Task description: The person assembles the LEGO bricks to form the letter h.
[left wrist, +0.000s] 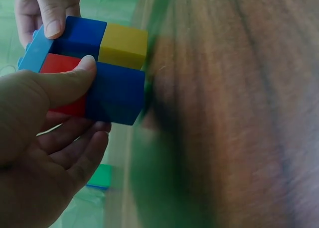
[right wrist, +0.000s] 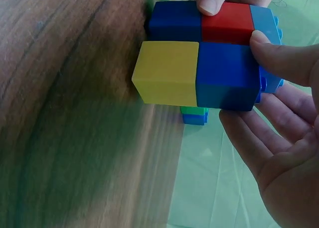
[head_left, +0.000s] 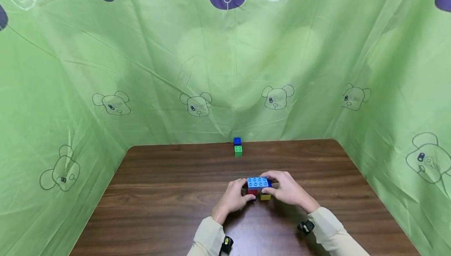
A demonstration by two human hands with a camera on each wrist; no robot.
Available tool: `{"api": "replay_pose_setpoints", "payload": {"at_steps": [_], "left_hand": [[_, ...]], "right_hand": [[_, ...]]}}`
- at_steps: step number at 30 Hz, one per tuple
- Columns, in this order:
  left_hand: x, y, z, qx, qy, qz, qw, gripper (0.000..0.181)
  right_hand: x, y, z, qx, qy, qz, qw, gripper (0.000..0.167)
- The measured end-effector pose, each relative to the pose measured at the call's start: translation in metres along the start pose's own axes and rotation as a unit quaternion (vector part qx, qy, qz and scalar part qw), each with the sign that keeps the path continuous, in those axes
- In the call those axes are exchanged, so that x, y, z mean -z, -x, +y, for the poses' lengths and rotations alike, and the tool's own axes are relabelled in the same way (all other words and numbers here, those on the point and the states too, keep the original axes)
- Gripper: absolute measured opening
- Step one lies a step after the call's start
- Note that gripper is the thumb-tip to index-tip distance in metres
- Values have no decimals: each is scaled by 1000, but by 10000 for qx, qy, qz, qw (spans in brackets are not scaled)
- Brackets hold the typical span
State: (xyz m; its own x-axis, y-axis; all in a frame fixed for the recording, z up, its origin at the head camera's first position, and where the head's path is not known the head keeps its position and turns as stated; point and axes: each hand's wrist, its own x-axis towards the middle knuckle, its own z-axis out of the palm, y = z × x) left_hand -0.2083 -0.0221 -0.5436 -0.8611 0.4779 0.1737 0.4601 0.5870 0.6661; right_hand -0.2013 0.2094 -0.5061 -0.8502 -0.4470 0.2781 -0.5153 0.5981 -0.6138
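Both hands hold a small arch of toy building bricks over the front middle of the table. A light blue studded brick (head_left: 257, 182) lies across the top of two stacks. On the left, a red brick (left wrist: 62, 63) sits above a dark blue brick (left wrist: 115, 92). The right stack has a blue brick (right wrist: 228, 77) above a yellow brick (right wrist: 167, 72). My left hand (head_left: 232, 197) grips the left stack, thumb across the red brick. My right hand (head_left: 287, 188) grips the right upper end, its thumb by the light blue brick. Whether the stacks touch the table, I cannot tell.
Farther back on the brown wooden table (head_left: 169, 170), a green brick (head_left: 238, 151) and a blue brick (head_left: 237, 141) stand together near the far edge. A green printed cloth (head_left: 232, 64) hangs behind the table and along both sides.
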Motion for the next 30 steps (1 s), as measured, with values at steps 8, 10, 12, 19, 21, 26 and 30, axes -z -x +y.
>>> {"api": "replay_pose_setpoints", "payload": {"at_steps": [8, 10, 12, 19, 21, 26, 30], "left_hand": [[27, -12, 2, 109, -425, -495, 9978, 40], [37, -17, 2, 159, -623, -435, 9970, 41], [47, -23, 2, 179, -781, -306, 9963, 41], [78, -51, 0, 315, -1260, 154, 9914, 42], [85, -61, 1, 348, -1473, 311, 9880, 43], [91, -86, 3, 377, -2134, 473, 9751, 49], [90, -102, 5, 474, -2425, 321, 9685, 52]], "right_hand": [[22, 5, 9, -277, -32, 402, 9988, 33], [28, 8, 13, -424, -26, 513, 9978, 33], [33, 11, 18, -612, -58, 578, 9964, 33], [37, 21, 33, -925, -205, 458, 9944, 33], [36, 22, 35, -928, -174, 427, 9946, 33], [32, 25, 38, -770, 5, 399, 9962, 34], [29, 26, 40, -746, -43, 432, 9963, 34]]}}
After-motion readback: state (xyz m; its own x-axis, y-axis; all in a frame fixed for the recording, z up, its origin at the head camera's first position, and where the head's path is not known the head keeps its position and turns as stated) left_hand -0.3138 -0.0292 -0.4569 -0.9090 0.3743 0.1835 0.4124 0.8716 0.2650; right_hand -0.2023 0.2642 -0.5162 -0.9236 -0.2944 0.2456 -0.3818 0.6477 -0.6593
